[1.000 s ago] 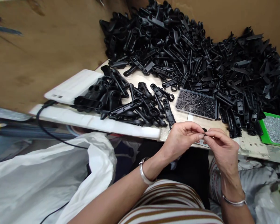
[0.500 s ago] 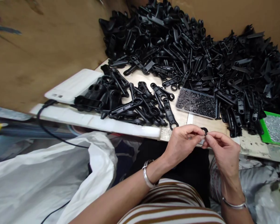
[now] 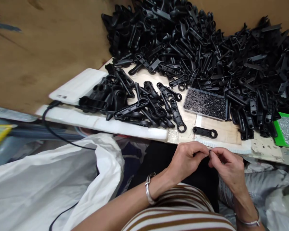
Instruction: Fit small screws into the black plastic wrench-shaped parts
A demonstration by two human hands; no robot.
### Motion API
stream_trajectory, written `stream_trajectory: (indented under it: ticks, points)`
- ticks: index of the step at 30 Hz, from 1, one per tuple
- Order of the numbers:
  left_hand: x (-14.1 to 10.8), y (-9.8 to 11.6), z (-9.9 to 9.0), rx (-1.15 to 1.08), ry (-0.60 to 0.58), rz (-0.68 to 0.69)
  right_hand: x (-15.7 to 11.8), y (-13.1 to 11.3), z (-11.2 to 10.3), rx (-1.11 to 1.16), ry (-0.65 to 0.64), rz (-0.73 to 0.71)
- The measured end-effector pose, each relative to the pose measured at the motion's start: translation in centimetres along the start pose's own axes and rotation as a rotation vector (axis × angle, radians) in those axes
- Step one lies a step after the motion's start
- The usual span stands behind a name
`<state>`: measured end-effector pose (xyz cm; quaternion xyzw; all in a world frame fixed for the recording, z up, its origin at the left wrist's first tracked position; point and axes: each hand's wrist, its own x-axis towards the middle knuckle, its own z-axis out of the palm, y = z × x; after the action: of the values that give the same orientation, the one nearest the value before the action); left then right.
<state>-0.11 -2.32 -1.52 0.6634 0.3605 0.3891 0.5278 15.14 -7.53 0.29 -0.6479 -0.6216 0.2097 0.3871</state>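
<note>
My left hand (image 3: pixel 189 158) and my right hand (image 3: pixel 227 163) meet fingertip to fingertip in front of the table's near edge. Both are closed in a pinch, and a tiny dark piece shows between the tips, too small to name. Just beyond them a black plastic arm-shaped part (image 3: pixel 205 132) with a ring at its right end lies on the table. Behind it stands a clear box (image 3: pixel 205 103) filled with small dark pieces. A similar black part (image 3: pixel 177 115) lies to the left, its ring end toward me.
A large heap of black plastic parts (image 3: pixel 178 41) covers the back. At left, a smaller pile (image 3: pixel 144 107) lies beside a white device (image 3: pixel 78 86) with a black cable (image 3: pixel 62 141). A green tray (image 3: pixel 287 128) of small metal pieces is at right. A white sack (image 3: pixel 86 166) hangs open below.
Both hands have drawn slightly down toward me, still pinched together. The black part beyond them, mostly hidden before, is now in full sight. The view has shifted a little.
</note>
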Motion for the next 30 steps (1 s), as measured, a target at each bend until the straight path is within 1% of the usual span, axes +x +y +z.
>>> stream_trajectory:
  ticks: [2, 3, 5, 7, 9, 11, 12, 15, 17, 20, 25, 30]
  points:
    - [-0.2, 0.0, -0.2, 0.064, -0.032, 0.046, -0.1, 0.3, 0.1, 0.042, -0.01, 0.048]
    - [-0.1, 0.0, -0.4, 0.117, -0.04, 0.097, 0.0, 0.4, 0.0, 0.068, -0.015, 0.078]
    - [0.2, 0.2, -1.0, 0.271, -0.014, 0.256, 0.4, 0.9, -0.3, 0.109, -0.008, 0.139]
    - [1.0, 0.4, -1.8, 0.498, 0.04, 0.43, 0.9, 1.4, -0.7, 0.123, 0.022, 0.187]
    - [2.0, 0.4, -2.5, 0.767, 0.044, 0.526, 1.4, 1.8, -1.0, 0.108, 0.054, 0.207]
    - [2.9, 0.3, -2.9, 0.985, -0.016, 0.53, 1.8, 2.1, -1.3, 0.064, 0.073, 0.2]
    - [3.2, 0.2, -3.0, 1.047, -0.059, 0.514, 2.0, 2.2, -1.4, 0.035, 0.077, 0.191]
    - [3.5, 0.1, -2.9, 1.088, -0.177, 0.469, 2.4, 2.3, -1.5, -0.07, 0.071, 0.144]
    - [3.1, 0.2, -2.7, 1.085, -0.223, 0.446, 2.6, 2.3, -1.5, -0.163, 0.061, 0.091]
    - [2.4, 0.5, -2.6, 1.086, -0.263, 0.414, 3.0, 2.3, -1.6, -0.28, 0.046, -0.008]
    - [2.3, 0.8, -2.5, 1.074, -0.31, 0.352, 3.8, 2.1, -1.6, -0.362, 0.026, -0.119]
    - [2.4, 0.7, -2.4, 1.072, -0.295, 0.38, 4.3, 1.6, -1.2, -0.381, -0.026, -0.193]
